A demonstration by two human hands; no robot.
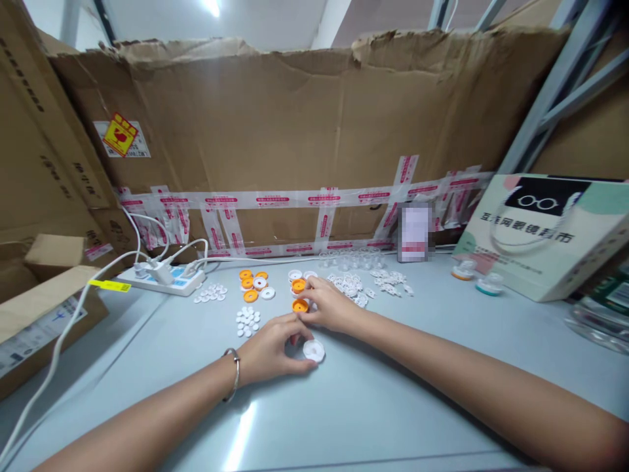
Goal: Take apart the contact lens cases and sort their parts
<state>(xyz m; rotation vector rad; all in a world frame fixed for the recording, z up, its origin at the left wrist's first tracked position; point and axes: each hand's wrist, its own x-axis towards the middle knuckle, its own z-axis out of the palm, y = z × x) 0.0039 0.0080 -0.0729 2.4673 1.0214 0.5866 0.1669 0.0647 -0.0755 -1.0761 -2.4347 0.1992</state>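
Note:
Between the thumb and fingers of my left hand is a round white plastic part, low over the tabletop. My right hand reaches past it, its thumb and fingers on an orange round part. Another orange part lies just behind that one, beside white rings. To the left are a group of orange and white rings and a cluster of small white discs. A pile of small white pieces is partly hidden behind my right hand.
Clear plastic pieces stand along the back, near a phone. A power strip with white cables is at left, by an open carton. A paper bag and a clear bottle are at right.

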